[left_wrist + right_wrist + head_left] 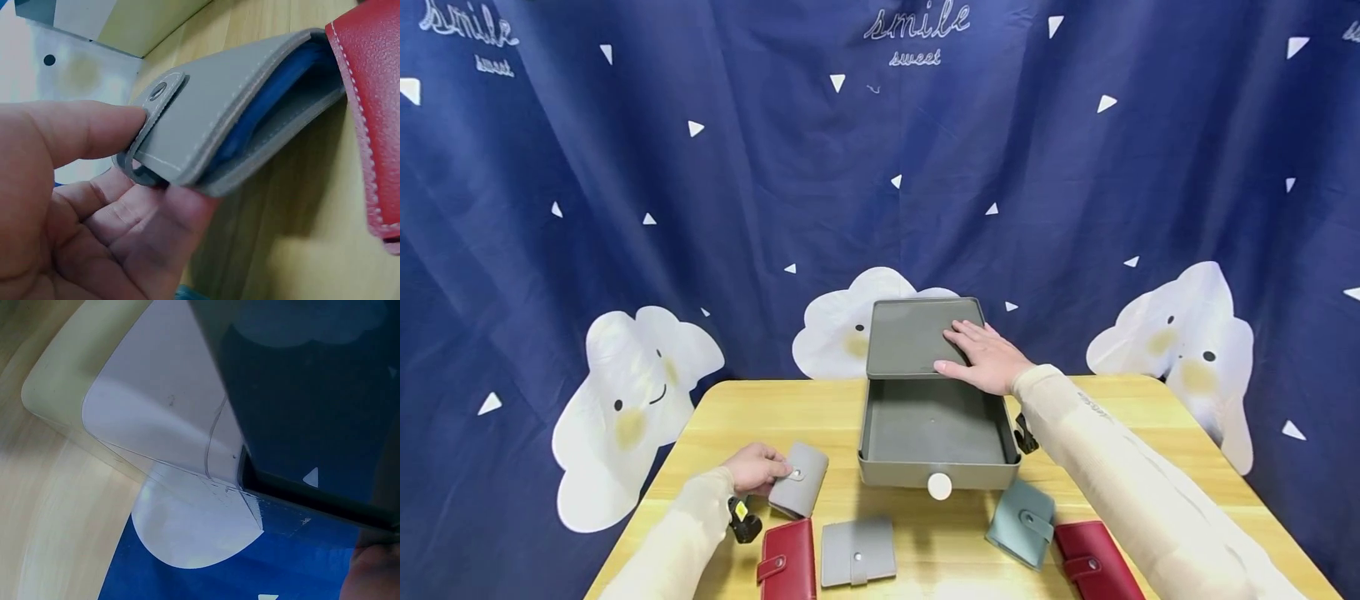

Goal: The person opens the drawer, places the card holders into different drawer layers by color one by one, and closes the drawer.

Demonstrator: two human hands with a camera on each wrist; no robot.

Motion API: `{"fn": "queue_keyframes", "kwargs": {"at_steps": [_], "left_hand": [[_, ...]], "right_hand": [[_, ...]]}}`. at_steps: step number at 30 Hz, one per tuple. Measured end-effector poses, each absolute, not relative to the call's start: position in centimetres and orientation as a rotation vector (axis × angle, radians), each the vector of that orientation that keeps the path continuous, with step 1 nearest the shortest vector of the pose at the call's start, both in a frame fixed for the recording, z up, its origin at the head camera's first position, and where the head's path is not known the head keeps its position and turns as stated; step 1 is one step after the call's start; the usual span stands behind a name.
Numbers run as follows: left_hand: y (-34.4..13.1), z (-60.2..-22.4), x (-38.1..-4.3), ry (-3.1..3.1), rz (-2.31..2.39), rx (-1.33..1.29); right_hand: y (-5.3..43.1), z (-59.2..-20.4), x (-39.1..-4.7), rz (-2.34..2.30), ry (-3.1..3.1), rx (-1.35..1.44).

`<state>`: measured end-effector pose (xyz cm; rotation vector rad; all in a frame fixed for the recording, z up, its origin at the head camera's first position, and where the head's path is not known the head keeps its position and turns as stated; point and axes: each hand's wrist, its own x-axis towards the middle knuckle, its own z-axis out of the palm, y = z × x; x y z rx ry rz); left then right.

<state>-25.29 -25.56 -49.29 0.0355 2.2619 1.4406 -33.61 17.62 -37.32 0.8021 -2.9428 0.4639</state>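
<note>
My left hand (758,468) pinches a grey card holder (805,479) by its strap side, thumb near the metal snap. In the left wrist view the card holder (219,94) is tilted, its edge gaping to show something blue inside. Near it lie a red card holder (797,558) and a second grey one (868,550), snapped closed. My right hand (988,358) rests with fairly straight fingers on the top of a grey drawer box (906,333). The drawer (936,475), with a round white knob (939,487), is pulled out, its inside bare.
To the right of the drawer's front a blue-green card holder (1022,523) lies on the wooden table (767,404), beside another red one (1093,560), partly next to my right sleeve. Behind the table hangs a navy curtain (760,183) with white clouds and triangles.
</note>
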Motion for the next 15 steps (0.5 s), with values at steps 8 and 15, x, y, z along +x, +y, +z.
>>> {"fn": "queue_keyframes", "kwargs": {"at_steps": [8,15], "left_hand": [[-25.69,-49.37,-24.76,2.217,1.444,-0.012],[-26.37,-50.14,-25.03,2.157,1.507,-0.012]], "right_hand": [[17.76,-37.61,-33.78,0.439,-2.948,0.808],[17.8,-38.04,-34.0,0.457,-2.924,0.803]]}}
